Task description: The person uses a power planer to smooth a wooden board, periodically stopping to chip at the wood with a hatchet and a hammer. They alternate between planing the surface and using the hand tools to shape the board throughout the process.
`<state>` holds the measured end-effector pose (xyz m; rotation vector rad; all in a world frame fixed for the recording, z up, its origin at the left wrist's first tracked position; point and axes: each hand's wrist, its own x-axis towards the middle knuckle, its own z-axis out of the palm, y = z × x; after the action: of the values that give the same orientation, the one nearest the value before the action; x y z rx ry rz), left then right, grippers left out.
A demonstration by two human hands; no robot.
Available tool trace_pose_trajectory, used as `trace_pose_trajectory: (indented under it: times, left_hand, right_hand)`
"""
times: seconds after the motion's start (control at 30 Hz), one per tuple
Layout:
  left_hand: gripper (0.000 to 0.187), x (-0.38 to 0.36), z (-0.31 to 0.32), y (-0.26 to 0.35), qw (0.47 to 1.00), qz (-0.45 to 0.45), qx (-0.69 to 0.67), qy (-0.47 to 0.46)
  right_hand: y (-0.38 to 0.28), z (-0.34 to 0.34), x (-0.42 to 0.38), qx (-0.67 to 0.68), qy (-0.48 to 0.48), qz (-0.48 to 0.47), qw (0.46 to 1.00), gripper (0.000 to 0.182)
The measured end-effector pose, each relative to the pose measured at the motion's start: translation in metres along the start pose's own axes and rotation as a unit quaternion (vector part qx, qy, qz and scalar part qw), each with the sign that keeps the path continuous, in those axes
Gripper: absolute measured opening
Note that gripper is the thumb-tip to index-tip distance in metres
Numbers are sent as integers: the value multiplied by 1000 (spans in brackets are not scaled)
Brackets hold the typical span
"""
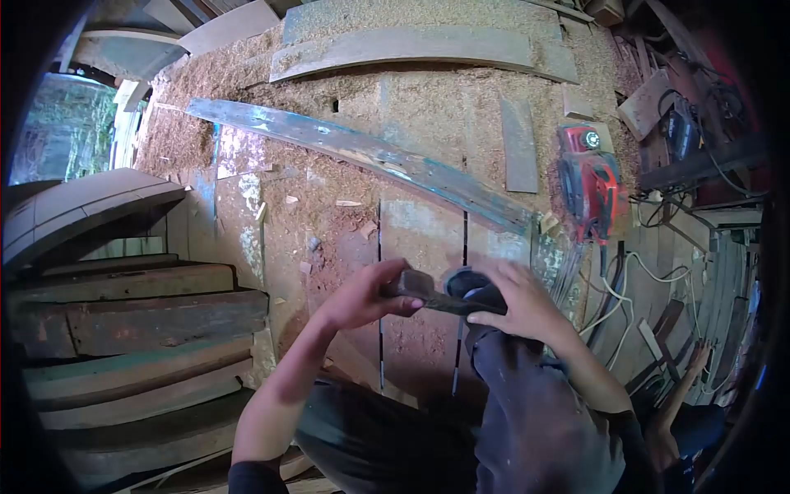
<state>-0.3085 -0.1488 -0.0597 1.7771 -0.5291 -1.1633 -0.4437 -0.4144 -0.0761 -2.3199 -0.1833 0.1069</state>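
Observation:
My left hand (372, 294) is closed around the blocky brown end of a dark tool (417, 286), thumb along its near side. From there a narrow dark bar runs right to my right hand (520, 300). That hand's thumb presses on the bar's right end while its fingers curve over the far side; its exact kind I cannot make out. Just beyond the bar is a dark rounded shape (466, 283), partly hidden by the right hand. My knee in grey trousers (527, 395) is right below the right hand.
A long worn plank (354, 152) lies diagonally across the sawdust-covered boards. A red power tool (588, 185) with a cord stands to the right. Stacked thick timbers (148, 317) fill the left side. Another person's arm (679, 403) shows at lower right.

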Motion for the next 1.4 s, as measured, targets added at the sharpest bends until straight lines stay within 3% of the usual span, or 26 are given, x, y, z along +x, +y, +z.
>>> trace_pose_trajectory:
  times: [0.03, 0.07, 0.1, 0.17, 0.23, 0.3, 0.37, 0.43, 0.47, 0.53, 0.67, 0.8, 1.03, 1.23, 1.3, 1.33, 1.4]
  left_hand:
    - [38, 10, -4, 2, 999, -12, 20, -44]
    - [41, 26, -5, -3, 994, 19, -75, -78]
    - [41, 38, -9, 8, 994, 16, -73, -79]
    - [41, 56, -15, 39, 985, 105, 137, -34]
    - [44, 66, -21, 77, 973, -14, 226, 33]
    - [57, 103, -60, 12, 873, 300, 357, 142]
    - [68, 109, -96, 6, 839, 190, 469, 200]
    - [78, 107, -113, 10, 796, 132, 549, 218]
    - [78, 109, -117, 7, 797, 137, 546, 217]
    - [82, 119, -120, 1, 707, 163, 665, 175]
    - [78, 142, -112, -6, 728, 177, 652, 114]
    - [65, 155, -108, -5, 726, 113, 670, 107]
    - [62, 159, -113, -3, 756, 149, 625, 124]
    - [61, 159, -112, -7, 789, 131, 580, 157]
    - [59, 161, -109, -5, 794, 145, 566, 168]
    - [43, 159, -106, -5, 820, 116, 536, 165]
    - [51, 162, -110, -15, 820, 131, 530, 171]
  right_hand:
    - [13, 17, -9, 109, -124, 57, 985, 48]
    - [18, 26, -13, 216, -182, 92, 955, 42]
    - [14, 30, -17, 218, -181, 93, 955, 42]
    - [6, 33, -33, 339, -85, 249, 903, 36]
    - [23, 45, -58, 336, -50, 272, 900, 25]
    - [24, 38, -73, 452, 65, 343, 821, 20]
    - [27, 39, -88, 473, 110, 362, 795, 19]
    - [35, 42, -100, 533, 217, 400, 713, 23]
    - [36, 41, -102, 535, 248, 409, 697, 26]
    - [38, 43, -107, 541, 276, 410, 680, 26]
    - [31, 46, -106, 558, 312, 407, 652, 27]
    - [22, 65, -81, 597, 298, 390, 634, 24]
    - [18, 80, -32, 643, 235, 356, 636, 19]
    - [13, 81, -45, 610, 297, 364, 638, 27]
    - [9, 92, -34, 640, 301, 354, 612, 25]
    - [14, 102, -29, 651, 284, 342, 615, 25]
    - [5, 102, -6, 641, 250, 342, 640, 23]
